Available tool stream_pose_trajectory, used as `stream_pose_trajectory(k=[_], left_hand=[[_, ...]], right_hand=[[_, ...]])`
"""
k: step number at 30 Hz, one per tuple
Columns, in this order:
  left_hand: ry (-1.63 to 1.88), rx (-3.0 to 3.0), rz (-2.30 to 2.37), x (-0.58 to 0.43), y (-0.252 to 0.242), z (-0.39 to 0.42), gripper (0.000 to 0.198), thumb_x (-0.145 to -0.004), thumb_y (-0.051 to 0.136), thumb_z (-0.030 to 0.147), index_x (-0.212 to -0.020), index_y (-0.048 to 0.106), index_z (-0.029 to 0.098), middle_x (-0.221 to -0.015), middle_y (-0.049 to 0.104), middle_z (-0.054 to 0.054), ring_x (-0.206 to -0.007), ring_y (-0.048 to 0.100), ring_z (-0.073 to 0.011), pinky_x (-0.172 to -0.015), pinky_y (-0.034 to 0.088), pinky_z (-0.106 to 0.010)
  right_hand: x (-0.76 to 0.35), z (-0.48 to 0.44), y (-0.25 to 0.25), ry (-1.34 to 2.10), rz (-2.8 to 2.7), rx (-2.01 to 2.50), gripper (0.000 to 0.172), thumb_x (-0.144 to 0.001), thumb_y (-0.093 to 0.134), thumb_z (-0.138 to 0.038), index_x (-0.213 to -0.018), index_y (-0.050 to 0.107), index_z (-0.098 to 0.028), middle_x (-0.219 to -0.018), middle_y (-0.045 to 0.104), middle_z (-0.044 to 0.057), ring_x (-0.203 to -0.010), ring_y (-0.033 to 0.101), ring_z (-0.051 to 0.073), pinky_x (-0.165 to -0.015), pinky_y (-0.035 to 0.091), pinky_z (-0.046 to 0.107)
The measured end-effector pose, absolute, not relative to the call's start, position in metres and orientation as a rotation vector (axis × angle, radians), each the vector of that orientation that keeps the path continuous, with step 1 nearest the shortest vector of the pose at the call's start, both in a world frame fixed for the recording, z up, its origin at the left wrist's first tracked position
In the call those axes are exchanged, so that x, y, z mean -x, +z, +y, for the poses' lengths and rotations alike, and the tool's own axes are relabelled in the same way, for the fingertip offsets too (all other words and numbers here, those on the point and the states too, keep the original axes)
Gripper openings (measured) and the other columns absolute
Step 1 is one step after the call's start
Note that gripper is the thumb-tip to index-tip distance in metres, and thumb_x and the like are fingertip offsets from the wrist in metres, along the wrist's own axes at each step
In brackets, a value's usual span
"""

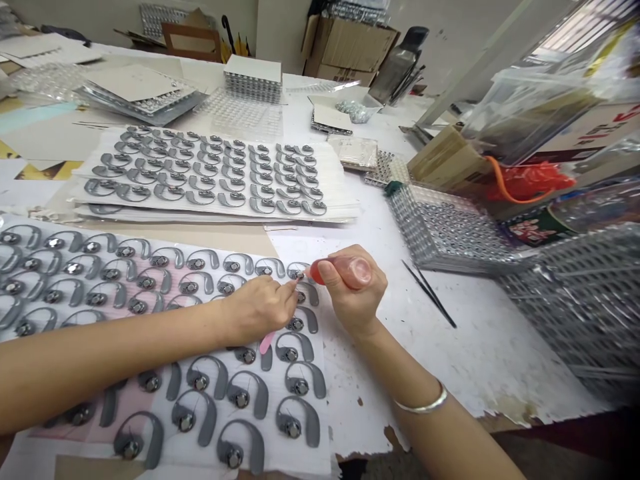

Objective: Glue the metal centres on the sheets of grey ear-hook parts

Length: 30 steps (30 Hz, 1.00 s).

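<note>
My right hand (357,307) is wrapped around a reddish, translucent squeeze bottle (353,271), its tip pointing left toward an ear-hook earphone piece at the sheet's right edge. Close beside that tip are the pinched fingers of my left hand (260,307). A pink, flat-ended stick (267,343) sticks out below my left hand; the part inside the fingers is hidden. Beneath both hands a white foam sheet (327,400) carries rows of grey ear-hook pieces (300,387), each with a round shiny centre. My left forearm covers some of them.
Behind lies a stack of white sheets (340,193) with more grey ear-hook pieces. Black tweezers (430,293) rest on the table at right, near stacked clear trays (450,230). Cardboard boxes (445,160), plastic bags and a dark bottle (400,67) stand farther back.
</note>
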State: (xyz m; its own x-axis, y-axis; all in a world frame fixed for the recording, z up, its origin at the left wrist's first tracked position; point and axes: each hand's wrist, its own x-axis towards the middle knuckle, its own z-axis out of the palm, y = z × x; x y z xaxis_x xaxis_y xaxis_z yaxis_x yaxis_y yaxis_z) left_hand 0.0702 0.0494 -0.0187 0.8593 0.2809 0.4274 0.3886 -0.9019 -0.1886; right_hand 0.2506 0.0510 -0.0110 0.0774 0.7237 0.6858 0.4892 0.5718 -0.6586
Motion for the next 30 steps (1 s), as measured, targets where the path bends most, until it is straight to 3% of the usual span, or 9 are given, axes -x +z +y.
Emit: stream_pose_trajectory(k=[30], left_hand=[[-0.634, 2.789, -0.532, -0.0684, -0.0219, 0.0509, 0.020, -0.088, 0.041, 0.001, -0.087, 0.060, 0.006, -0.087, 0.070, -0.014, -0.063, 0.066, -0.0174, -0.051, 0.056, -0.029]], right_hand=[[-0.2538, 0.0496, -0.0110, 0.079, -1.594, 1.063, 0.018, -0.078, 0.066, -0.020, -0.061, 0.063, -0.018, -0.061, 0.061, 0.002, -0.061, 0.056, 0.015, -0.056, 0.050, 0.032]])
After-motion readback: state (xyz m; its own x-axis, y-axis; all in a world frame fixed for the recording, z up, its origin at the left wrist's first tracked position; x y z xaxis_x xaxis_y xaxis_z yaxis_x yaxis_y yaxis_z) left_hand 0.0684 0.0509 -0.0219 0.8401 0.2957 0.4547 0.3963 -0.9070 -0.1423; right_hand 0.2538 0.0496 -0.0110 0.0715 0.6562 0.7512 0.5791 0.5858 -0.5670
